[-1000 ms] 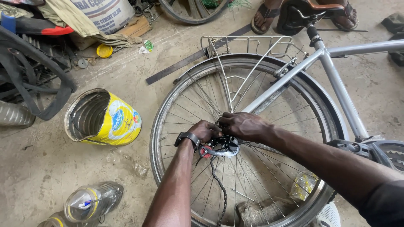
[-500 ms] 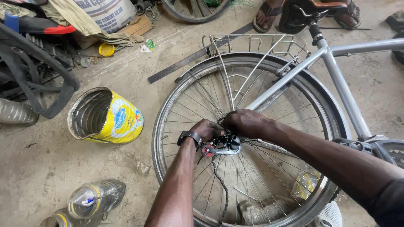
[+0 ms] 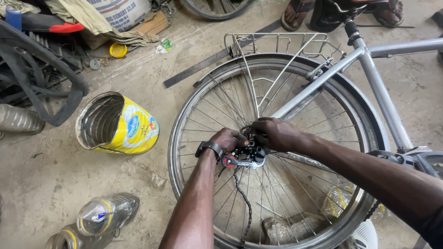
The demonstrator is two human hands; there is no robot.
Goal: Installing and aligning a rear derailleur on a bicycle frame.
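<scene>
A silver bicycle stands over a concrete floor with its rear wheel [image 3: 194, 110] in the middle of the head view. At the wheel's hub sits the rear derailleur [image 3: 247, 157], metal with a red part. My left hand [image 3: 228, 138], with a dark watch on the wrist, grips the derailleur from the left. My right hand [image 3: 274, 133] is closed over the hub area just above it. A loose chain [image 3: 243, 198] hangs down from the derailleur across the spokes. The fingertips of both hands are hidden behind the parts.
An open yellow tin [image 3: 117, 122] lies on its side left of the wheel. Crushed plastic bottles [image 3: 106, 212] lie at bottom left. A black tyre [image 3: 41, 87] and clutter fill the upper left. Another person's sandalled feet [image 3: 300, 11] stand at the top. A rear rack [image 3: 277, 44] tops the wheel.
Both hands stay at the hub with only slight shifts. The view has drifted a little, and the derailleur has turned slightly under the hands.
</scene>
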